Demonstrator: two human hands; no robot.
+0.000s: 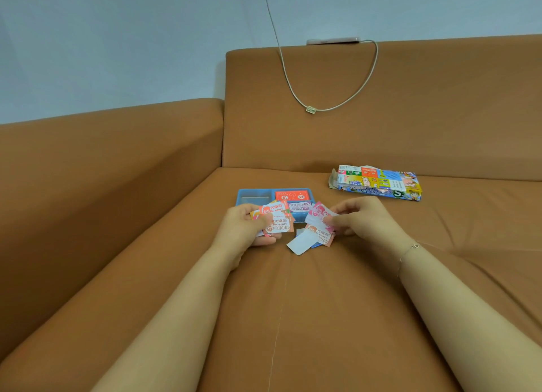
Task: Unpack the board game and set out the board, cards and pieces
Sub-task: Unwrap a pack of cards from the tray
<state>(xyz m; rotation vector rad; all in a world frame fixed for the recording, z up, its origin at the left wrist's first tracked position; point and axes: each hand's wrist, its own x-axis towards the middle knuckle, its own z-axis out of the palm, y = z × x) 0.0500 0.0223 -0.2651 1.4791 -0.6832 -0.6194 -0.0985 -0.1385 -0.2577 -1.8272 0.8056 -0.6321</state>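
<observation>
- Head view, middle of the frame: the left hand [249,226] grasps a fanned bunch of red and orange play money [277,220], fingers curled round the notes and thumb across their face.
- Just right of it, the right hand [359,218] pinches pink play notes [318,212] between thumb and fingertips; a thin bracelet [409,251] sits on that wrist.
- Below the right hand's fingers, a few loose notes [319,236] lie on the sofa seat [293,318], and a blank white slip [302,243] partly overlaps them at their lower left.
- Just above the hands, a blue plastic tray [243,193] rests on the seat. Its left compartment looks bare; its right side holds a red card deck [291,195] with a purple and white deck [299,207] just in front of it.
- Right of centre, well apart from the tray, the colourful game box [381,190] lies flat near the backrest, with its left end flap open. A folded sheet printed with bright squares [369,176] lies on top of it; whether it is the board cannot be told.
- Upper centre: a white cable [286,75] hangs in a loop down the brown backrest and runs up to a flat device [333,41] lying on the sofa's top edge.
</observation>
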